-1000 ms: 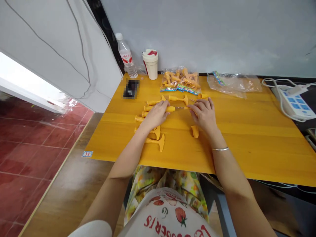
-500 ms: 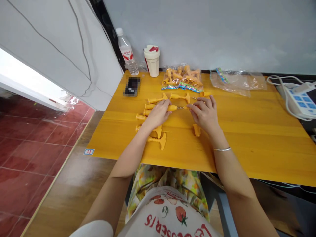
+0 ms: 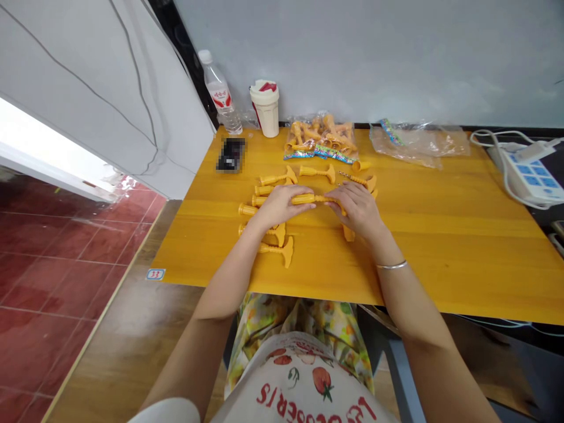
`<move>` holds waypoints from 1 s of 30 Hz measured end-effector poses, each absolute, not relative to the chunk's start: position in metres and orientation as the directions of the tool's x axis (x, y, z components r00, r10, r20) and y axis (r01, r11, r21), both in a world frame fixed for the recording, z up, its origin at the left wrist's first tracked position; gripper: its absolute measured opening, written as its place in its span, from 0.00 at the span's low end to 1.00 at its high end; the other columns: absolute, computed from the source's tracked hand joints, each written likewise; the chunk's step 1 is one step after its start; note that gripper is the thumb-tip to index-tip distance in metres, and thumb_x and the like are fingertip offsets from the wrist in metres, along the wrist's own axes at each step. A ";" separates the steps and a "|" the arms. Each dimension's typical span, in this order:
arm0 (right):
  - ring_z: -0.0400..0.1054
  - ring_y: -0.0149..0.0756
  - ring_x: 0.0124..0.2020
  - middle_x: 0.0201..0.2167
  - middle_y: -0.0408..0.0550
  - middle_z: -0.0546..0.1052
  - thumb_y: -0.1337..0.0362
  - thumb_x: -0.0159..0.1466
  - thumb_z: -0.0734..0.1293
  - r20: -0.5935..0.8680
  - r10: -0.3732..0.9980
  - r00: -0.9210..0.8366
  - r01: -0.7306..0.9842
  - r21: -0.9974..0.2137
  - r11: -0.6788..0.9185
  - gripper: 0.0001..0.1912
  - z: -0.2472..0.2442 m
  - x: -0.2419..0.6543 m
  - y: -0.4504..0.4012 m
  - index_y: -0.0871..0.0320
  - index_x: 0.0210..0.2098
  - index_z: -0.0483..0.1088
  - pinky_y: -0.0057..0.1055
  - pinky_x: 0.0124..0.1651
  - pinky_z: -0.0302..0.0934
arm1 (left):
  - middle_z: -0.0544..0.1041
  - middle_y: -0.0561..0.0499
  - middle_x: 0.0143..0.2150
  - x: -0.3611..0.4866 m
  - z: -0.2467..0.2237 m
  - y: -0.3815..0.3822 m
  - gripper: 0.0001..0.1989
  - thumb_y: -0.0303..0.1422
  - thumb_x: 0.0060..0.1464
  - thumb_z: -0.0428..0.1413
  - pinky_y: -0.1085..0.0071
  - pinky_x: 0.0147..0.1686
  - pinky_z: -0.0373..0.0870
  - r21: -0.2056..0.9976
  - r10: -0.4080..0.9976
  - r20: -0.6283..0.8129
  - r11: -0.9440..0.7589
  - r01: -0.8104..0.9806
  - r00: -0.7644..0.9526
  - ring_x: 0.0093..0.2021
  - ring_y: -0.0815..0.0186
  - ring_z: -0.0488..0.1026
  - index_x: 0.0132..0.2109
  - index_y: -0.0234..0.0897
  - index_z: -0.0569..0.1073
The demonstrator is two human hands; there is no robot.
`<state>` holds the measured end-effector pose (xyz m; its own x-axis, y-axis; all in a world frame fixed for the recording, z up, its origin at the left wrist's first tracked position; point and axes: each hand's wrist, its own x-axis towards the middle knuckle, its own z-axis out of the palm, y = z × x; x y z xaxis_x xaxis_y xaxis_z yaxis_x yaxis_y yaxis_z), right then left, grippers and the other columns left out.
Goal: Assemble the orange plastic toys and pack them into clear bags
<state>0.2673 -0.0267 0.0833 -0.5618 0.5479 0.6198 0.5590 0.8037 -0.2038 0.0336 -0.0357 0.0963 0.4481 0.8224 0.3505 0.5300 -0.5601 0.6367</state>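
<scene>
Between my hands is a yellow corkscrew, lying level above the table. My left hand (image 3: 281,205) is closed round its ribbed sleeve (image 3: 303,200). My right hand (image 3: 359,208) grips the handle end, mostly hidden under the fingers; a yellow shaft (image 3: 323,198) shows between them, and no bare metal shows there. Under and left of my left hand lie several sleeved yellow corkscrews, one with its T-handle (image 3: 288,251) nearest me. Past my right fingers rests a corkscrew with a bare metal spiral (image 3: 346,175). Another yellow piece (image 3: 349,232) lies below my right hand, partly covered.
Clear bags of yellow corkscrew parts (image 3: 324,134) lie at the back, beside an opened plastic bag (image 3: 423,141). A water bottle (image 3: 221,97), a white cup (image 3: 267,108) and a blurred dark phone (image 3: 230,154) stand or lie back left. A power strip (image 3: 526,173) is at right.
My right hand has moved left toward my left hand. The metal spiral seen between them is now inside the sleeve, with the yellow shaft up against it. The view has shifted slightly.
</scene>
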 end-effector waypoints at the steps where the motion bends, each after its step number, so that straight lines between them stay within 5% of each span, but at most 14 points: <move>1: 0.73 0.41 0.39 0.34 0.50 0.79 0.56 0.71 0.61 0.600 0.583 -0.548 0.558 -0.257 0.789 0.13 0.083 0.266 -0.029 0.55 0.41 0.75 0.43 0.49 0.66 | 0.81 0.46 0.46 0.033 0.096 -0.036 0.14 0.38 0.58 0.61 0.64 0.50 0.70 0.609 0.811 0.358 -0.579 0.542 0.463 0.47 0.59 0.78 0.48 0.36 0.78; 4: 0.72 0.38 0.31 0.30 0.50 0.79 0.50 0.70 0.62 0.512 0.742 -0.432 0.497 -0.552 0.670 0.17 0.083 0.258 -0.035 0.56 0.38 0.74 0.38 0.40 0.67 | 0.80 0.47 0.43 0.035 0.093 -0.035 0.11 0.35 0.58 0.60 0.66 0.46 0.70 0.552 0.783 0.378 -0.619 0.559 0.494 0.43 0.61 0.77 0.47 0.37 0.78; 8: 0.66 0.31 0.19 0.22 0.43 0.76 0.44 0.64 0.67 0.121 0.940 -0.319 0.172 -0.968 0.183 0.20 0.086 0.248 -0.040 0.56 0.35 0.70 0.30 0.27 0.65 | 0.78 0.48 0.40 0.038 0.090 -0.037 0.11 0.36 0.60 0.59 0.69 0.43 0.69 0.542 0.773 0.392 -0.632 0.554 0.498 0.39 0.63 0.76 0.47 0.39 0.79; 11: 0.62 0.28 0.14 0.19 0.40 0.74 0.41 0.57 0.71 -0.142 0.913 -0.382 0.009 -0.989 -0.150 0.24 0.089 0.246 -0.040 0.55 0.36 0.68 0.29 0.25 0.66 | 0.77 0.48 0.40 0.040 0.090 -0.039 0.11 0.37 0.60 0.58 0.70 0.42 0.69 0.558 0.757 0.416 -0.650 0.516 0.504 0.38 0.65 0.75 0.48 0.40 0.79; 13: 0.62 0.29 0.14 0.19 0.39 0.74 0.35 0.59 0.66 -0.211 0.898 -0.386 -0.001 -0.973 -0.229 0.29 0.089 0.247 -0.039 0.54 0.42 0.68 0.31 0.25 0.68 | 0.78 0.48 0.40 0.041 0.092 -0.040 0.11 0.37 0.60 0.58 0.70 0.42 0.70 0.597 0.760 0.429 -0.644 0.478 0.488 0.38 0.66 0.75 0.47 0.40 0.80; 15: 0.67 0.32 0.17 0.23 0.43 0.76 0.32 0.64 0.54 -0.144 0.931 -0.337 0.039 -0.990 -0.139 0.35 0.089 0.251 -0.037 0.53 0.50 0.67 0.33 0.28 0.69 | 0.80 0.49 0.39 0.041 0.094 -0.040 0.10 0.36 0.59 0.60 0.69 0.43 0.71 0.645 0.786 0.437 -0.613 0.457 0.437 0.38 0.65 0.76 0.45 0.39 0.80; 17: 0.74 0.37 0.28 0.34 0.49 0.79 0.34 0.67 0.48 0.097 0.971 -0.221 0.136 -0.982 0.129 0.35 0.088 0.257 -0.033 0.51 0.57 0.65 0.35 0.34 0.71 | 0.81 0.49 0.39 0.039 0.096 -0.038 0.09 0.36 0.57 0.61 0.68 0.44 0.72 0.692 0.824 0.432 -0.564 0.451 0.367 0.39 0.64 0.77 0.43 0.38 0.81; 19: 0.75 0.42 0.43 0.47 0.55 0.77 0.39 0.70 0.52 0.388 0.903 -0.186 0.327 -0.842 0.430 0.31 0.088 0.262 -0.030 0.51 0.58 0.66 0.39 0.45 0.70 | 0.82 0.49 0.40 0.037 0.098 -0.037 0.09 0.36 0.56 0.62 0.67 0.46 0.72 0.734 0.853 0.418 -0.520 0.438 0.313 0.40 0.63 0.78 0.41 0.38 0.81; 21: 0.70 0.47 0.54 0.54 0.57 0.74 0.42 0.69 0.57 0.530 0.794 -0.297 0.492 -0.628 0.603 0.26 0.088 0.266 -0.028 0.53 0.54 0.70 0.46 0.54 0.65 | 0.83 0.49 0.40 0.035 0.099 -0.036 0.09 0.36 0.55 0.63 0.67 0.46 0.73 0.759 0.865 0.404 -0.498 0.419 0.296 0.41 0.63 0.79 0.41 0.37 0.81; 24: 0.73 0.46 0.46 0.43 0.56 0.79 0.41 0.68 0.58 0.487 0.770 -0.412 0.526 -0.563 0.638 0.27 0.087 0.262 -0.032 0.55 0.46 0.74 0.46 0.52 0.65 | 0.83 0.50 0.40 0.035 0.100 -0.038 0.08 0.36 0.55 0.63 0.68 0.46 0.73 0.742 0.850 0.416 -0.522 0.421 0.321 0.40 0.64 0.79 0.41 0.37 0.81; 27: 0.68 0.37 0.23 0.20 0.44 0.72 0.38 0.70 0.48 0.271 0.893 -0.358 0.382 -0.831 0.405 0.34 0.087 0.254 -0.040 0.56 0.46 0.72 0.35 0.32 0.66 | 0.82 0.50 0.39 0.037 0.099 -0.040 0.08 0.36 0.55 0.63 0.69 0.44 0.72 0.684 0.813 0.453 -0.580 0.443 0.366 0.39 0.65 0.78 0.41 0.38 0.81; 30: 0.61 0.34 0.15 0.14 0.40 0.67 0.35 0.69 0.44 0.069 0.925 -0.374 0.262 -0.949 0.177 0.39 0.089 0.252 -0.044 0.56 0.48 0.72 0.32 0.25 0.62 | 0.82 0.50 0.38 0.040 0.098 -0.041 0.08 0.36 0.55 0.63 0.69 0.43 0.72 0.659 0.797 0.488 -0.604 0.449 0.356 0.38 0.65 0.78 0.42 0.38 0.81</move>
<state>0.2515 -0.0438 0.0888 -0.3740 0.9248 0.0694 0.2623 0.1772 -0.9486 0.0400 -0.0408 0.0979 0.3558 0.7970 0.4881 0.4487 -0.6038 0.6588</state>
